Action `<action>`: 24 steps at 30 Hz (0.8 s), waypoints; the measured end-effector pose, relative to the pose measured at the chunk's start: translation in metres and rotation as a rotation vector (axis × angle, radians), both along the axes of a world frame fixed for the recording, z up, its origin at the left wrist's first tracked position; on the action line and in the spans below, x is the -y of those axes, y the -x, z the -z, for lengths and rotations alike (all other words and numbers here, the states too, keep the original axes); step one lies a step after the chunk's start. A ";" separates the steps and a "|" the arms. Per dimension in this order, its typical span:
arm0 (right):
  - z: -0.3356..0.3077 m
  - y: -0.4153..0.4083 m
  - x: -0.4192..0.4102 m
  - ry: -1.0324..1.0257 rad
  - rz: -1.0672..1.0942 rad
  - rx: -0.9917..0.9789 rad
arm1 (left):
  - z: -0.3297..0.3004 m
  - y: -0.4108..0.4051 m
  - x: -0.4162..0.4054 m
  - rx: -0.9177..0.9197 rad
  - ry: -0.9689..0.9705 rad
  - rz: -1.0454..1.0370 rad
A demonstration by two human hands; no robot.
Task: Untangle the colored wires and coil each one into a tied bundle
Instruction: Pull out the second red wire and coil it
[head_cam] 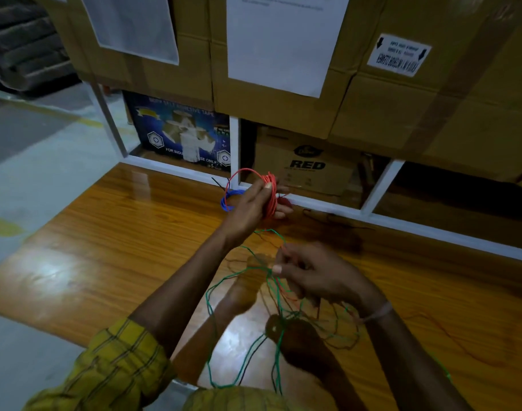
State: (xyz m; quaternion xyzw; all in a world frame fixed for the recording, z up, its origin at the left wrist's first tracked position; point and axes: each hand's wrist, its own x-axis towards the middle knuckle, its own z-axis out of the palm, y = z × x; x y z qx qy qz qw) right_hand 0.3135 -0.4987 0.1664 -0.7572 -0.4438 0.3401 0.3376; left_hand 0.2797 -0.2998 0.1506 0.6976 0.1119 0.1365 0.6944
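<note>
Left hand (253, 206) gripping red coil (270, 192), twelve o'clock of tangle; right hand (316, 277) pinching red strand (283, 287) amid green wire (224, 281).

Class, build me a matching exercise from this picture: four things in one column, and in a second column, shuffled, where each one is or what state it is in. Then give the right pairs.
Things
1. red wire coil
2. blue wire coil
3. green wire
4. right hand

Places or states
A. loose and tangled on the wooden table
B. pinching a thin wire strand
C. wound round the left hand
D. lying on the table behind the left hand

Pairs: 1-C, 2-D, 3-A, 4-B
</note>
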 end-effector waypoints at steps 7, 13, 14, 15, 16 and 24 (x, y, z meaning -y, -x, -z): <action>-0.039 -0.050 0.020 -0.381 0.151 -0.276 | 0.004 0.017 0.001 -0.131 -0.565 0.096; -0.021 -0.082 0.007 -0.763 0.265 -0.753 | -0.023 0.027 0.006 -0.148 -0.272 0.307; -0.020 -0.087 0.006 -0.796 0.312 -0.791 | -0.022 0.027 0.002 -0.158 -0.203 0.376; -0.018 -0.092 0.005 -0.793 0.364 -0.795 | -0.019 0.026 -0.002 -0.159 -0.142 0.442; -0.015 -0.099 0.004 -0.757 0.419 -0.765 | -0.017 0.027 -0.005 -0.160 -0.111 0.486; 0.056 -0.099 -0.020 -0.389 0.588 -0.265 | -0.011 0.020 0.002 -0.009 0.166 0.484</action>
